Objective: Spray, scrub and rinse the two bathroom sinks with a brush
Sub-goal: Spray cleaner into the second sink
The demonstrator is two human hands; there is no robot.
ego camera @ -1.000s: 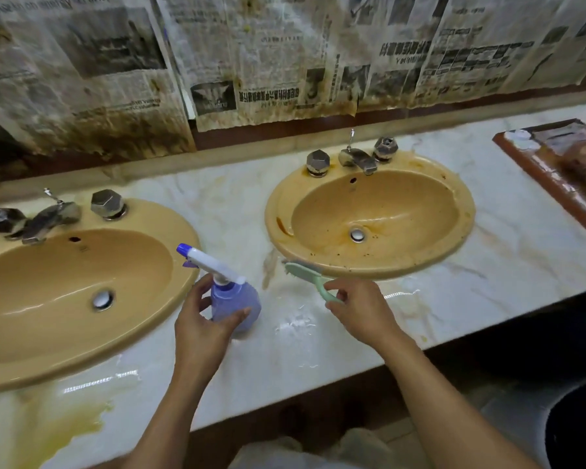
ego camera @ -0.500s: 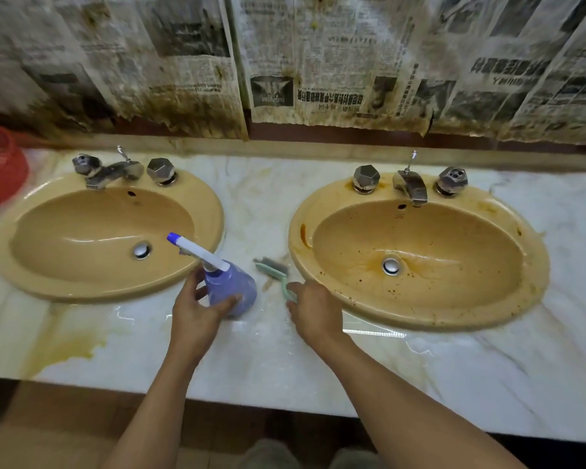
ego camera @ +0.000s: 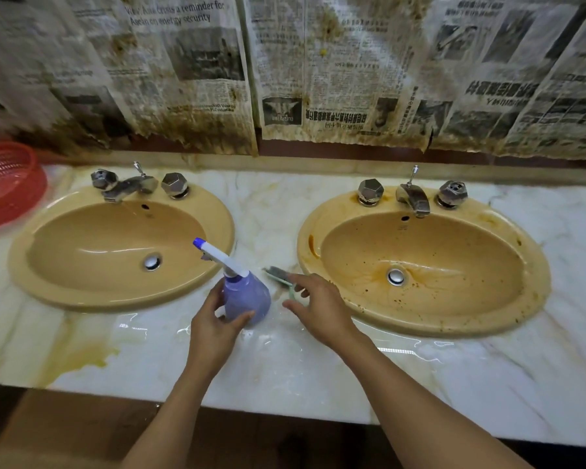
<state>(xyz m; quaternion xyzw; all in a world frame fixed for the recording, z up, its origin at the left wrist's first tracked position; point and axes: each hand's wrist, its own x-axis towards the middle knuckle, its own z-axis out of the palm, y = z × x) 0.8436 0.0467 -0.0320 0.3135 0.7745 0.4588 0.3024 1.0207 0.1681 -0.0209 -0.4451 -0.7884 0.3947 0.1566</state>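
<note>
Purple spray bottle [ego camera: 247, 299] stands mid-frame on the bench [ego camera: 285, 367] between the clean sink [ego camera: 48, 231] and the stained sink [ego camera: 535, 265]. Your left hand [ego camera: 214, 328] grips it, and your right hand [ego camera: 322, 309] spreads loose fingers [ego camera: 305, 279] over the green brush [ego camera: 278, 275].

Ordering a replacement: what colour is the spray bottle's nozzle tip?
The nozzle tip is blue; the head view shows it.

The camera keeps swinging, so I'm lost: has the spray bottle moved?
No. The bottle stands on the same spot of counter, beside the left sink's right rim, with the left hand round it.
</note>
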